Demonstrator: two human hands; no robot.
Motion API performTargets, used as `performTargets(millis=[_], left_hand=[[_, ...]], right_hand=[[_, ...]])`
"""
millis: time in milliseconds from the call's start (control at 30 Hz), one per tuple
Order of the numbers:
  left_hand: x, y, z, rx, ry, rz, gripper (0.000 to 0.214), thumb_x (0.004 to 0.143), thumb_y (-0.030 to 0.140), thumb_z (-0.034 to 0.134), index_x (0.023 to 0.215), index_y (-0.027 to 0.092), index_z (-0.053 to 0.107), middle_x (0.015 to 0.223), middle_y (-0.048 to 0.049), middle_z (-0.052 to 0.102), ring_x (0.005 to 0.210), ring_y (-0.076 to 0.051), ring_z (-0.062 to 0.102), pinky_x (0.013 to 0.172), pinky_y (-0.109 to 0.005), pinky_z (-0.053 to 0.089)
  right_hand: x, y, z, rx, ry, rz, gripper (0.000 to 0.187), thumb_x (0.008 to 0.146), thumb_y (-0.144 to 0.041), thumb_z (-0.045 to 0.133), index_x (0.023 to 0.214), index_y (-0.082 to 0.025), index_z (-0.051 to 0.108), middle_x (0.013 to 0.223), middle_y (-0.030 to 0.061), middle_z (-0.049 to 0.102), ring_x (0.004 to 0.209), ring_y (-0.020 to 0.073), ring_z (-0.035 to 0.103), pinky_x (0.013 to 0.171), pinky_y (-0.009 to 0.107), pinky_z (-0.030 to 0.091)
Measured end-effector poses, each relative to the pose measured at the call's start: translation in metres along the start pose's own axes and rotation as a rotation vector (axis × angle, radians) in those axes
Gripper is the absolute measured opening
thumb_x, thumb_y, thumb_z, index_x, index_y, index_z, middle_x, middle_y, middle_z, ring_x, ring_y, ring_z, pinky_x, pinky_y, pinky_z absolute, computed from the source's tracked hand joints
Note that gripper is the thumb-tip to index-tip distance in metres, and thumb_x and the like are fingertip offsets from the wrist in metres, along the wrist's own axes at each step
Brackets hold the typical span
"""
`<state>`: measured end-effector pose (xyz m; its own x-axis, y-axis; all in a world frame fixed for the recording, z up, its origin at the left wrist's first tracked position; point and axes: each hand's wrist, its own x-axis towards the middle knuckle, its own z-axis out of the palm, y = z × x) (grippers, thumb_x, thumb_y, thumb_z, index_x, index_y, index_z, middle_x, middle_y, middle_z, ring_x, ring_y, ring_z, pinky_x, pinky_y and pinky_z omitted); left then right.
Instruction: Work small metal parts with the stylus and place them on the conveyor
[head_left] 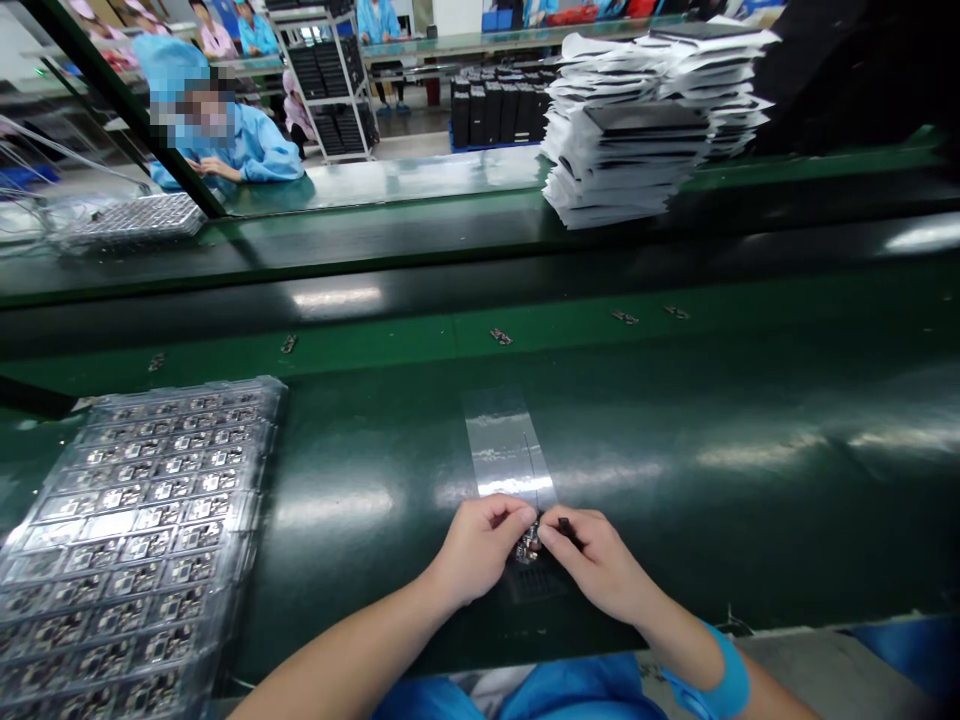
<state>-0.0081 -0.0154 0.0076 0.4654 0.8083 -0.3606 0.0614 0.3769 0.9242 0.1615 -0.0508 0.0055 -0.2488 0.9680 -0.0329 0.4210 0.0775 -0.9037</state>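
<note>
My left hand (480,545) and my right hand (596,560) meet at the near edge of the green bench, fingers pinched together on a small metal electronic part (529,545) held between them. The part sits at the near end of a clear shiny strip (506,450) that lies flat on the bench surface and runs away from me. A dark patch lies under the hands. The right fingertips also touch a small dark piece beside the part; I cannot make out what it is.
A clear plastic tray (142,530) with several rows of small parts lies at the left. Small metal parts (501,337) lie spaced along the green conveyor belt. A stack of white-and-black sheets (637,120) stands beyond. A person in blue (225,140) works far left.
</note>
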Motion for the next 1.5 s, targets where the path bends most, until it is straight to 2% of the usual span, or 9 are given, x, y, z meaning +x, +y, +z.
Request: performTargets(millis=[100, 167, 267, 400, 667, 800, 1000, 1267, 1500], left_hand=[[-0.002, 0.002, 0.001, 0.061, 0.041, 0.057, 0.027, 0.085, 0.039, 0.062, 0.083, 0.015, 0.073, 0.080, -0.0042, 0.070, 0.077, -0.017, 0.060, 0.073, -0.026, 0.046], [-0.002, 0.002, 0.001, 0.040, 0.051, 0.052, 0.030, 0.085, 0.041, 0.061, 0.083, 0.014, 0.072, 0.078, -0.0041, 0.069, 0.074, -0.016, 0.060, 0.070, -0.026, 0.046], [-0.003, 0.000, 0.002, -0.093, -0.030, -0.009, 0.032, 0.081, 0.045, 0.066, 0.082, 0.013, 0.069, 0.070, -0.0025, 0.064, 0.065, -0.013, 0.057, 0.062, -0.025, 0.047], [-0.005, -0.001, 0.001, -0.255, -0.135, -0.068, 0.035, 0.071, 0.042, 0.077, 0.085, 0.012, 0.066, 0.071, -0.0025, 0.065, 0.065, -0.013, 0.061, 0.064, -0.027, 0.053], [-0.006, 0.006, -0.001, -0.261, -0.064, -0.053, 0.034, 0.069, 0.041, 0.079, 0.080, 0.011, 0.065, 0.067, -0.0008, 0.065, 0.056, -0.010, 0.061, 0.058, -0.024, 0.053], [-0.006, 0.005, 0.000, -0.253, -0.073, -0.057, 0.035, 0.069, 0.041, 0.079, 0.081, 0.011, 0.066, 0.066, -0.0006, 0.065, 0.056, -0.010, 0.061, 0.058, -0.023, 0.052], [-0.006, 0.004, 0.000, -0.216, -0.092, -0.039, 0.031, 0.073, 0.039, 0.076, 0.083, 0.012, 0.065, 0.065, -0.0002, 0.063, 0.059, -0.011, 0.061, 0.060, -0.024, 0.052], [-0.006, 0.001, -0.001, -0.082, -0.068, 0.044, 0.019, 0.079, 0.030, 0.071, 0.084, 0.012, 0.066, 0.072, -0.0017, 0.064, 0.066, -0.010, 0.057, 0.064, -0.022, 0.046], [-0.007, 0.000, 0.000, -0.076, -0.073, 0.061, 0.018, 0.080, 0.029, 0.068, 0.084, 0.012, 0.066, 0.075, -0.0034, 0.064, 0.068, -0.011, 0.057, 0.066, -0.023, 0.046]], right_hand=[[0.000, 0.002, 0.002, 0.026, 0.017, 0.014, 0.033, 0.095, -0.031, 0.048, 0.065, -0.020, 0.053, 0.059, -0.0033, 0.053, 0.056, 0.0142, 0.053, 0.058, 0.025, 0.042], [-0.001, 0.006, 0.003, 0.063, 0.029, -0.004, 0.033, 0.095, -0.030, 0.048, 0.064, -0.020, 0.052, 0.058, -0.0036, 0.051, 0.055, 0.0134, 0.051, 0.057, 0.024, 0.040], [-0.004, 0.013, 0.003, 0.142, 0.062, -0.067, 0.033, 0.094, -0.030, 0.050, 0.063, -0.020, 0.049, 0.057, -0.0041, 0.048, 0.054, 0.0125, 0.048, 0.056, 0.024, 0.039], [-0.006, 0.018, 0.002, 0.224, 0.086, -0.069, 0.034, 0.094, -0.033, 0.050, 0.063, -0.020, 0.049, 0.057, -0.0035, 0.048, 0.053, 0.0127, 0.047, 0.055, 0.025, 0.038], [-0.010, 0.029, 0.003, 0.353, 0.235, -0.102, 0.030, 0.093, -0.038, 0.048, 0.071, -0.019, 0.058, 0.060, -0.0019, 0.048, 0.054, 0.0144, 0.044, 0.054, 0.027, 0.035], [-0.011, 0.022, 0.002, 0.310, 0.173, -0.199, 0.026, 0.093, -0.031, 0.048, 0.072, -0.019, 0.058, 0.063, -0.0008, 0.052, 0.057, 0.0154, 0.049, 0.058, 0.028, 0.037], [-0.008, 0.014, 0.001, 0.220, 0.103, -0.232, 0.026, 0.093, -0.026, 0.045, 0.069, -0.020, 0.053, 0.062, -0.0018, 0.048, 0.056, 0.0142, 0.047, 0.056, 0.027, 0.036], [-0.006, 0.015, 0.002, 0.079, 0.104, -0.168, 0.028, 0.093, -0.023, 0.044, 0.065, -0.020, 0.047, 0.060, -0.0036, 0.043, 0.054, 0.0128, 0.044, 0.054, 0.025, 0.034], [-0.008, 0.016, 0.002, 0.060, 0.055, -0.132, 0.027, 0.092, -0.024, 0.043, 0.065, -0.021, 0.045, 0.060, -0.0044, 0.043, 0.055, 0.0127, 0.044, 0.055, 0.025, 0.035]])
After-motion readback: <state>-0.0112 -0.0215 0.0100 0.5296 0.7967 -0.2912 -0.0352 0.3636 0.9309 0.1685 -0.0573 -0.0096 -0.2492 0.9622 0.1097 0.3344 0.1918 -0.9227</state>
